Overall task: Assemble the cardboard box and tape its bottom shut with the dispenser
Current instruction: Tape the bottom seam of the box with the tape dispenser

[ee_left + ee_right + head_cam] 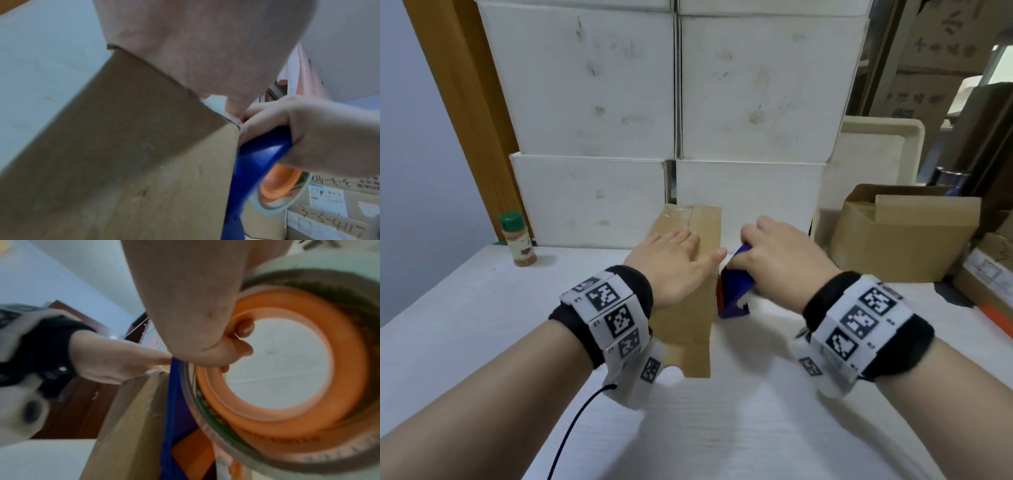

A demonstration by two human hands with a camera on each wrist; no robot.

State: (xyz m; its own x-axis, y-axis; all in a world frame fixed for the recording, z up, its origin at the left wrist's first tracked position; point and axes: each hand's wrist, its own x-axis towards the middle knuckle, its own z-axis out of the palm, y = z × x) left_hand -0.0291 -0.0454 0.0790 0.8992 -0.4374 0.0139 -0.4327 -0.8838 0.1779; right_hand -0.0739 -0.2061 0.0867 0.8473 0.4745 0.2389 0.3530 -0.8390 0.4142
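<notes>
Head view — right hand grips dispenser.

Left hand flat on top of the cardboard box, tape dispenser against its right side, spice jar well left, stacked cartons behind.

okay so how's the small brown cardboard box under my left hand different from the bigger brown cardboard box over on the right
The small brown cardboard box has its upturned face closed, with tape along the seam; the bigger brown cardboard box stands open-topped, flaps up. The small one is narrower and sits mid-table under the left hand; the bigger one sits untouched at the table's right. Both are plain brown corrugated card.
</notes>
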